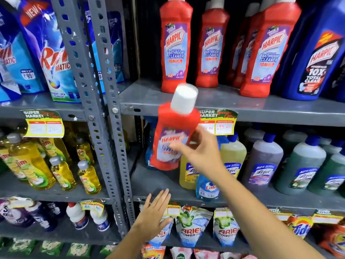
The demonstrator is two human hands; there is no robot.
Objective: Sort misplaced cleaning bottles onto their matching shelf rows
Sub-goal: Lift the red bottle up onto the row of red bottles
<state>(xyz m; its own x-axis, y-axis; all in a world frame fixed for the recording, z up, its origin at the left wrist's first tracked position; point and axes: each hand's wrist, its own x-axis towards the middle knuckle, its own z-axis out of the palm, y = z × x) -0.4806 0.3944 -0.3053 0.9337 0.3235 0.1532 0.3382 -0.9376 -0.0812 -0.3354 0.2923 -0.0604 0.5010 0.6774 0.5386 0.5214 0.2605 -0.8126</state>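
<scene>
Head view is showing grey slotted-steel shelving stocked with cleaning products. Right hand (200,152) is gripping a red Harpic bottle (172,135) around its labelled body, fingers wrapped on the front, thumb side hidden behind. That bottle is tilting, white cap leaning right, and is hanging in front of the upper shelf edge (261,111), overlapping it and part of a yellow price tag (218,122). Its image is blurring slightly. Left hand (155,215) is hovering flat with fingers spread and holding nothing, in front of the middle shelf lip (186,200), partly covering an Ariel pouch (192,227) below.

On the upper shelf a row of matching red Harpic bottles (176,45) is standing upright, with a blue Harpic bottle (315,58) at the right end. Bare shelf surface is showing to the left of that row. Behind the held bottle, on the middle shelf, Lizol bottles (263,161) are standing in yellow, purple and green, with a blue Colin bottle (207,187) in front and touching the yellow one. Left of the perforated upright post (104,101), Rin pouches (54,58) are sitting above yellow Vim bottles (31,165).
</scene>
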